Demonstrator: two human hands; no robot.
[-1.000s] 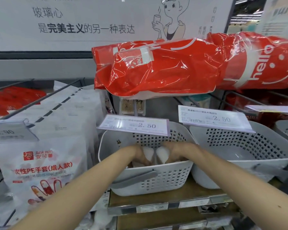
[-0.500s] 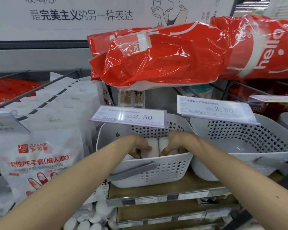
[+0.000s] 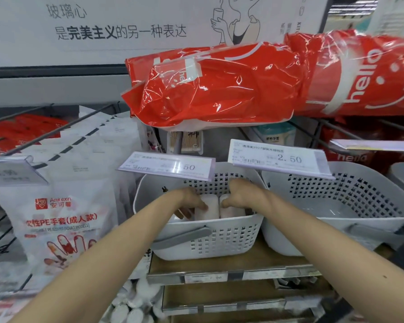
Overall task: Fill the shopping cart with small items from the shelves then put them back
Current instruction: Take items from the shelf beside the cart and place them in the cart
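Both hands in the white basket (image 3: pixel 219 238) on the shelf (image 3: pixel 231 259). Left hand (image 3: pixel 191 202) curled round a white packet (image 3: pixel 207 207), right hand (image 3: pixel 237 197) curled round a second packet (image 3: pixel 229 209) alongside, touching. Packets sit slightly higher than half a second ago, near rim level. Probably lifting out for the cart; could equally be restocking. Cart not in view.

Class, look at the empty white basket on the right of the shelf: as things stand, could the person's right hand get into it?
Probably yes. The right hand is in the neighbouring basket, gripping a white packet. The empty basket is open-topped right beside it; only the price tag overhangs its back left corner.
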